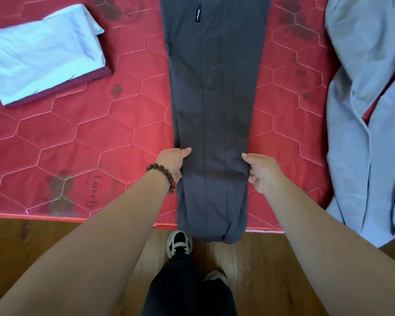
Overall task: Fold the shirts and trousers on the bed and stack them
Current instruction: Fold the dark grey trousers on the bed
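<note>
1. The left hand (pixel 174 162) grips the left edge of the grey trousers (pixel 212 99), thumb on top and fingers tucked under the cloth.
2. The right hand (pixel 261 171) grips the right edge in the same way.
3. The trousers lie lengthwise across the middle of the bed (pixel 100 137), their near end hanging over its front edge.
4. A folded white shirt (pixel 43 53) sits on a maroon one near the far left corner.
5. Loose grey clothing (pixel 369 110) is heaped along the right edge.

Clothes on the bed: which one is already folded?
The light blue shirt at far left, a neat rectangle on a maroon piece. The grey trousers lie full length between both hands; the grey garment at right is a loose heap.
</note>
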Motion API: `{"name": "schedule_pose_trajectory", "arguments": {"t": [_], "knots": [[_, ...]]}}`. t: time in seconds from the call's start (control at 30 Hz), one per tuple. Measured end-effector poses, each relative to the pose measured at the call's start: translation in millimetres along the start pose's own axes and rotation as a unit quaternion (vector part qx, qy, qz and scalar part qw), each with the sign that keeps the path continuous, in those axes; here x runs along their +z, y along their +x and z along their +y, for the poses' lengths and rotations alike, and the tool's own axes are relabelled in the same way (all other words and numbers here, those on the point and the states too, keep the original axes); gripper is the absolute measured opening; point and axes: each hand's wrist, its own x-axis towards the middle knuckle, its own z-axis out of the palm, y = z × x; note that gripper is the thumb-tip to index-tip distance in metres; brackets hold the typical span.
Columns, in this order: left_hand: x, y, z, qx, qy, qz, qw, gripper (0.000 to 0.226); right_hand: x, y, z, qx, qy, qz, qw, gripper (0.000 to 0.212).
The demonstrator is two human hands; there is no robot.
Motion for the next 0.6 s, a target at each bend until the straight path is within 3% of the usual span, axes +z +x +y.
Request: {"name": "schedule_pose_trajectory", "arguments": {"t": [0.2,0.4,0.47,0.6], "knots": [[-7.5,4.7,3.5,0.016,0.029,0.054,0.998,0.011,-9.0,10.1,-3.5,-0.004,-0.014,0.039,0.999,0.008],[-7.9,9.9,7.5,0.032,0.107,0.037,0.993,0.015,-6.8,11.3,-10.1,-0.004,-0.067,-0.007,0.998,0.017],[-3.9,12.3,18.3,0.032,0.087,0.023,0.995,0.011,-3.4,13.5,-19.6,-0.019,-0.085,-0.015,0.996,0.026],[5.1,22.9,37.9,0.034,0.06,0.035,0.997,0.006,9.9,22.7,-40.5,-0.039,-0.045,-0.009,0.998,0.014]]}}
